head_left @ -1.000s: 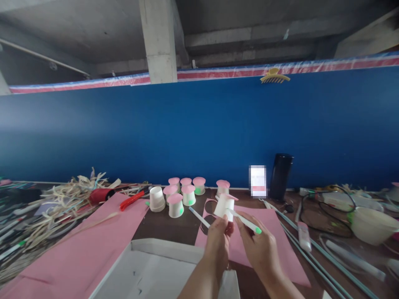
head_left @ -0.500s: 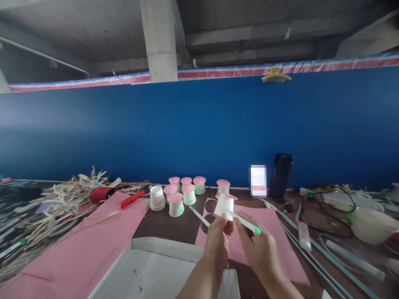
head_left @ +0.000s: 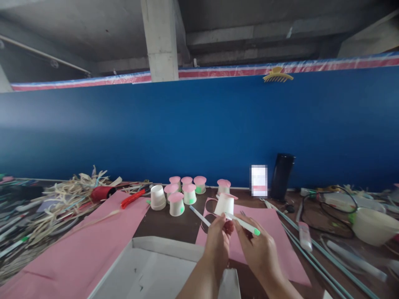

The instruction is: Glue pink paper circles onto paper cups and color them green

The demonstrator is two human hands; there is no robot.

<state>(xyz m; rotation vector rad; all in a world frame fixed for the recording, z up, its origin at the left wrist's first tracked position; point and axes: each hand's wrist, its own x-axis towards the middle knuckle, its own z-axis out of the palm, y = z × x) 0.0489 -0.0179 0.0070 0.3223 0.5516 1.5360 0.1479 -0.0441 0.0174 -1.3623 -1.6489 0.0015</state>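
Observation:
My left hand point(head_left: 219, 237) is closed around the lower part of a white paper cup point(head_left: 224, 204), which is upside down with a pink paper disc point(head_left: 230, 196) on top. In my right hand point(head_left: 256, 243) is a white pen-like stick point(head_left: 245, 224) with a green end; its far tip meets the cup's lower side. Both hands are over a pink paper sheet point(head_left: 280, 249) with round holes cut in it. To the left stand several upside-down cups with pink discs, such as one cup point(head_left: 176, 206), and one plain white cup point(head_left: 157, 198).
A shallow white box point(head_left: 140, 243) lies in front on the brown table. Pink paper point(head_left: 77, 249), a red cutter-like tool point(head_left: 133, 199) and a heap of pale strips point(head_left: 75, 203) are at left. A black cylinder point(head_left: 282, 176), tube point(head_left: 304, 236) and white bowl point(head_left: 374, 226) stand right.
The stick has shifted slightly down along the cup's side. Otherwise the hands and cup keep nearly the same place.

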